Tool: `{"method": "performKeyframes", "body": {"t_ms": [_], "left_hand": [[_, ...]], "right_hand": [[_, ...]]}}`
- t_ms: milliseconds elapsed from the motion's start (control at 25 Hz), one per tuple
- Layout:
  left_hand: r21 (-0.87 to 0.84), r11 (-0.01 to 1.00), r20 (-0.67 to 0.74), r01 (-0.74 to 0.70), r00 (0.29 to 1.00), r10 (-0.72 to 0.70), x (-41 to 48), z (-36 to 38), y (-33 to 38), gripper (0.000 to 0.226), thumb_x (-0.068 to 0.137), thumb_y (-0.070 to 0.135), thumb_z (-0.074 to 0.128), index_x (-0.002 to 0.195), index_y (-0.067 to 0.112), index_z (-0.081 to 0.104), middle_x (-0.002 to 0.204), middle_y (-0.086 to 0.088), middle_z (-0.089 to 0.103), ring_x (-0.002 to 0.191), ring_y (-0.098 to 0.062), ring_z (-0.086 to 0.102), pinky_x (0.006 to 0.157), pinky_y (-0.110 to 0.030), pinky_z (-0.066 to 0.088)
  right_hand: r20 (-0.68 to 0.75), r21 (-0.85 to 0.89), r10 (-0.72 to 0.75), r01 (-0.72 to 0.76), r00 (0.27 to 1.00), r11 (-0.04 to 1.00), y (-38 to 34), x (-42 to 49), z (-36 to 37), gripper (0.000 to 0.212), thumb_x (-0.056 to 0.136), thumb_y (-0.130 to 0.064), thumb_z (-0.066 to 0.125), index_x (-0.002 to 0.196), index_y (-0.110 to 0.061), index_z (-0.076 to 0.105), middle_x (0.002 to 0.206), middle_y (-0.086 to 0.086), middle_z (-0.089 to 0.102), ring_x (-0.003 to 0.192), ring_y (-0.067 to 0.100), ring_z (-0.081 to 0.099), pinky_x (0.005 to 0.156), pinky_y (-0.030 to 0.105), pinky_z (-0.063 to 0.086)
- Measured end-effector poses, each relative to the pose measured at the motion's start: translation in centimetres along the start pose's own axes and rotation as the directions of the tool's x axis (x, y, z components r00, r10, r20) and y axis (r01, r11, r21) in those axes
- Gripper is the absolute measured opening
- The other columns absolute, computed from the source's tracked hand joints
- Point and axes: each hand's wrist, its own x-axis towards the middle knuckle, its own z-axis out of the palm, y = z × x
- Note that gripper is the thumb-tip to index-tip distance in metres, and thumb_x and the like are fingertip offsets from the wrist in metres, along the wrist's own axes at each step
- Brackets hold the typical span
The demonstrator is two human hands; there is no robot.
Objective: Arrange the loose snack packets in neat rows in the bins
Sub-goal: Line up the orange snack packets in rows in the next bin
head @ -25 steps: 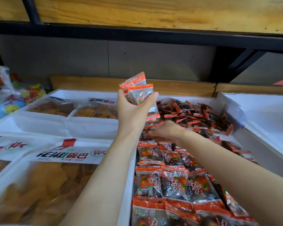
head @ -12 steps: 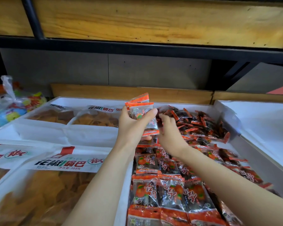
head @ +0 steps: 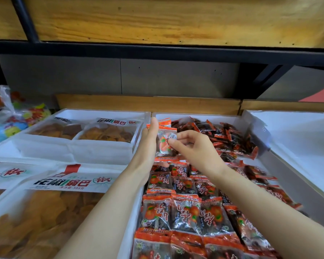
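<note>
White foam bins sit side by side on a shop shelf. Nearest, the middle bin holds orange-and-black snack packets laid flat in neat rows; large bags of crisps fill the bin to its left. Above the rows, the left hand holds a small upright stack of packets against its palm, fingers stretched upward. The right hand pinches the front packet of that stack between thumb and forefinger, its other fingers loosely curled. Beyond, a loose pile of packets lies heaped at the bin's far end, under a wooden board.
</note>
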Motion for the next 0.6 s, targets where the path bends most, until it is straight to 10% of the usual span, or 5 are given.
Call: {"method": "performKeyframes", "body": {"t_ms": [120, 280, 440, 600], "left_hand": [[-0.022, 0.999, -0.017, -0.049, 0.999, 0.048, 0.0, 0.1, 0.0, 0.075, 0.084, 0.069, 0.054, 0.139, 0.019, 0.043, 0.131, -0.005, 0.059, 0.107, -0.021, 0.064, 0.05, -0.027, 0.054], [0.011, 0.994, -0.129, -0.106, 0.986, 0.106, 0.8, -0.6, -0.4, 0.043, 0.097, 0.034, 0.056, 0.133, 0.014, 0.044, 0.114, -0.003, 0.057, 0.046, -0.001, 0.056, 0.067, -0.037, 0.055], [-0.002, 0.988, -0.201, -0.156, 0.968, 0.152, 0.7, -1.1, 0.3, 0.02, 0.1, 0.029, 0.053, 0.11, 0.014, 0.044, 0.101, -0.009, 0.051, 0.058, -0.011, 0.052, 0.042, -0.02, 0.042], [0.02, 0.984, -0.216, -0.178, 0.96, 0.178, 0.5, -0.9, 0.6, 0.016, 0.101, 0.027, 0.05, 0.108, 0.015, 0.044, 0.09, -0.001, 0.052, 0.049, -0.003, 0.052, 0.039, -0.015, 0.042]], "right_hand": [[0.105, 0.236, 0.085, -0.108, 0.991, 0.966, -0.2, 0.2, -0.9, 0.024, 0.087, -0.026, 0.066, 0.092, -0.002, 0.062, 0.075, 0.002, 0.063, 0.071, 0.013, 0.059, 0.069, 0.024, 0.054], [0.032, 0.473, 0.176, -0.17, 0.984, 0.864, 0.5, 1.5, -2.6, 0.014, 0.09, -0.018, 0.062, 0.081, -0.009, 0.055, 0.08, 0.012, 0.058, 0.075, 0.024, 0.057, 0.077, 0.036, 0.052], [-0.107, 0.134, 0.327, -0.312, 0.939, 0.941, 3.6, 2.8, -2.5, 0.016, 0.084, -0.017, 0.07, 0.074, -0.012, 0.059, 0.084, 0.011, 0.066, 0.073, 0.019, 0.059, 0.079, 0.036, 0.053], [0.07, -0.172, 0.416, -0.399, 0.907, 0.901, 4.4, 3.0, -0.9, 0.027, 0.087, -0.019, 0.067, 0.106, -0.002, 0.062, 0.108, 0.014, 0.062, 0.08, 0.017, 0.059, 0.079, 0.031, 0.054]]}}
